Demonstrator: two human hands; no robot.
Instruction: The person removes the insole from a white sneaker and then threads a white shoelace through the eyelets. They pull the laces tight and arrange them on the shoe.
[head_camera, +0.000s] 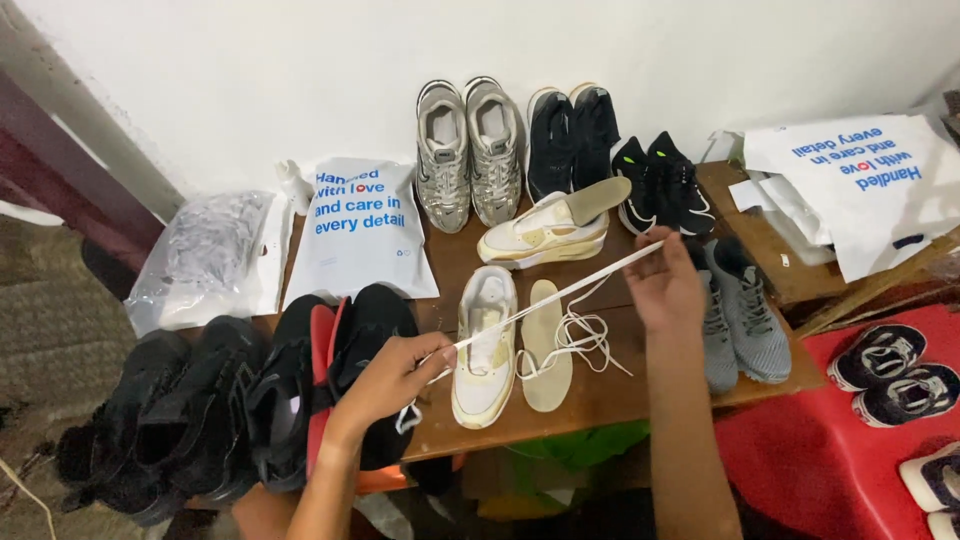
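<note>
Fingers of both hands, left hand (392, 378) and right hand (663, 283), pinch a taut white shoelace (560, 295).

Both hands stretch a white shoelace (555, 297) taut: left hand (392, 377) near the wooden table's (600, 395) front edge, right hand (662, 283) mid-table. Beneath lie a cream sneaker (484, 345) and a loose insole (546, 345).
</note>
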